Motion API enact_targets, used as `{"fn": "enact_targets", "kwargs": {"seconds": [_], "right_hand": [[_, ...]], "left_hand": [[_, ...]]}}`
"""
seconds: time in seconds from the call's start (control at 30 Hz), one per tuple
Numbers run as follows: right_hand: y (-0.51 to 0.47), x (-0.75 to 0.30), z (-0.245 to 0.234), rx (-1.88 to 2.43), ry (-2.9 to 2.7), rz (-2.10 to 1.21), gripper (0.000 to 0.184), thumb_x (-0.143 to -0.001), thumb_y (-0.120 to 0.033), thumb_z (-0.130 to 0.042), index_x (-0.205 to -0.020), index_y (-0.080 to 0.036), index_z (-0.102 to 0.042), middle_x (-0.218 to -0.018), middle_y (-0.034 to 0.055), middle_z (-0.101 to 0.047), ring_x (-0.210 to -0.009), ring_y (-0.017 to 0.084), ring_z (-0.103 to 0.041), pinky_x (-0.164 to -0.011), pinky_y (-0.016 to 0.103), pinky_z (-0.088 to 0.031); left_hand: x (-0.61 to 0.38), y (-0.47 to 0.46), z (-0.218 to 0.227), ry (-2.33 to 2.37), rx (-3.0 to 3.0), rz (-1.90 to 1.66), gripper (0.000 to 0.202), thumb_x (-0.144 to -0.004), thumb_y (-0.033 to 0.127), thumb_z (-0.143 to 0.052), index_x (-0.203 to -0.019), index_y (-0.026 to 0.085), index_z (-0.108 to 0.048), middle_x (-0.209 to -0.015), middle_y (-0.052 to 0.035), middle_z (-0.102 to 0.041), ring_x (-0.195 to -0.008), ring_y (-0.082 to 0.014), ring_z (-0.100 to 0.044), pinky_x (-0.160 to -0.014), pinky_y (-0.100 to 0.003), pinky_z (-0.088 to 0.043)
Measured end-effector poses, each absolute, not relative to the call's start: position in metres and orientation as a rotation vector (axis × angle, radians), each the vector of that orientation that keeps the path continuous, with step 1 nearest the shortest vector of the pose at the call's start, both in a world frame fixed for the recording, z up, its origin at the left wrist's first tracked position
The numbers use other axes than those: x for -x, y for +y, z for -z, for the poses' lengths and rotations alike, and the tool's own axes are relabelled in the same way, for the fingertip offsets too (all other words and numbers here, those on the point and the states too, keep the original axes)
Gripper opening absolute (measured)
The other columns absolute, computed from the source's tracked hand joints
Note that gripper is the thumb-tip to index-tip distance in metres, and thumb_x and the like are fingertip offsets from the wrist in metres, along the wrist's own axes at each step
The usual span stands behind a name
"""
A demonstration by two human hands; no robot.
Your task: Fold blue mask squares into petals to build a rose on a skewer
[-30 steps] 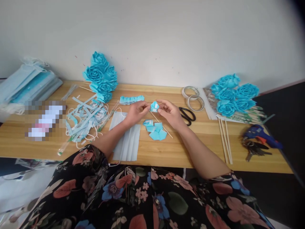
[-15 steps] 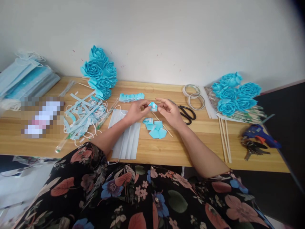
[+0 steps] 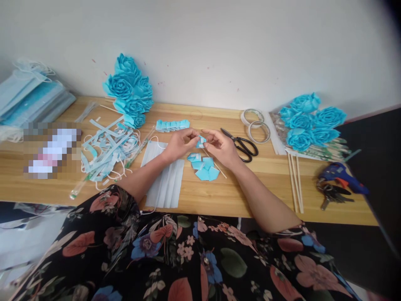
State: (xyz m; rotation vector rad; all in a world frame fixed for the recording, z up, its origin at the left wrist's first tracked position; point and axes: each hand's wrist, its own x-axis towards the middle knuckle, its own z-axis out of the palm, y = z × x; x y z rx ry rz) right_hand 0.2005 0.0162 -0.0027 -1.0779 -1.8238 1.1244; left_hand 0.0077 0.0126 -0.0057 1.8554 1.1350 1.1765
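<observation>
Head view: both hands are up over the middle of the table (image 3: pixel 219 196). The left hand (image 3: pixel 178 144) and right hand (image 3: pixel 222 147) meet fingertip to fingertip, each grip pinched narrow on the same small blue folded piece (image 3: pixel 201 141), held just above the tabletop. A wooden skewer (image 3: pixel 216 166) slants away from under that piece; whether it touches it, I cannot tell. Right below the hands lies a little pile of blue petals (image 3: pixel 203 169), and beside it, under the left forearm, a white face mask (image 3: pixel 166 179) lies flat. Black scissors (image 3: pixel 243 146) sit just right of the right hand, tape rolls (image 3: pixel 257 125) behind them. Blue paper roses (image 3: pixel 130 90) lean on the wall at left, a glue gun (image 3: pixel 341 173) lies far right
</observation>
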Motion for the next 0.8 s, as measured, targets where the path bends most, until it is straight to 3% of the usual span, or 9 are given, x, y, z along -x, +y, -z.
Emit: {"fn": "enact_targets", "kwargs": {"seconds": [0.1,0.2,0.33,0.53,0.8], "right_hand": [[0.015,-0.202,0.0,1.052,-1.805,-1.091,0.036,-0.085,-0.037,-0.062,-0.12,-0.027,-0.062,-0.094,0.0023,-0.068,-0.085,0.019,-0.064,-0.078,0.034,-0.053],[0.013,-0.204,-0.005,1.063,-1.786,-0.888,0.021,-0.089,-0.04,-0.057,-0.103,-0.026,-0.064,-0.096,0.0029,-0.068,-0.09,0.02,-0.063,-0.085,0.035,-0.051],[0.007,-0.201,-0.012,1.072,-1.928,-0.682,0.022,-0.091,-0.04,-0.055,-0.077,-0.024,-0.062,-0.077,0.0019,-0.066,-0.077,0.02,-0.059,-0.078,0.035,-0.048],[0.006,-0.194,-0.009,1.043,-2.055,-0.656,0.021,-0.091,-0.032,-0.052,-0.078,-0.023,-0.066,-0.073,0.0025,-0.066,-0.072,0.019,-0.058,-0.071,0.034,-0.043],[0.007,-0.195,-0.006,1.113,-2.024,-0.686,0.023,-0.09,-0.034,-0.054,-0.074,-0.02,-0.062,-0.069,0.001,-0.062,-0.066,0.015,-0.053,-0.064,0.029,-0.038]], "left_hand": [[-0.008,0.014,0.007,1.159,-1.85,-1.245,0.019,-0.086,0.033,-0.057,-0.076,0.017,-0.061,-0.073,-0.0015,-0.065,-0.072,-0.014,-0.06,-0.07,-0.027,-0.048],[-0.008,0.014,0.007,1.187,-1.829,-1.326,0.018,-0.086,0.031,-0.056,-0.075,0.018,-0.061,-0.071,-0.0007,-0.065,-0.069,-0.0133,-0.059,-0.07,-0.027,-0.048],[-0.008,0.014,0.007,1.244,-1.859,-1.349,0.018,-0.087,0.03,-0.057,-0.074,0.018,-0.06,-0.071,-0.0006,-0.064,-0.069,-0.0136,-0.058,-0.069,-0.027,-0.047],[-0.01,0.011,0.005,1.183,-2.006,-1.354,0.021,-0.088,0.028,-0.059,-0.07,0.018,-0.059,-0.069,-0.0014,-0.062,-0.068,-0.0141,-0.057,-0.069,-0.029,-0.045],[-0.012,0.01,0.008,1.023,-2.143,-1.41,0.016,-0.09,0.027,-0.061,-0.077,0.017,-0.066,-0.072,-0.0036,-0.067,-0.071,-0.015,-0.06,-0.07,-0.031,-0.046]]}}
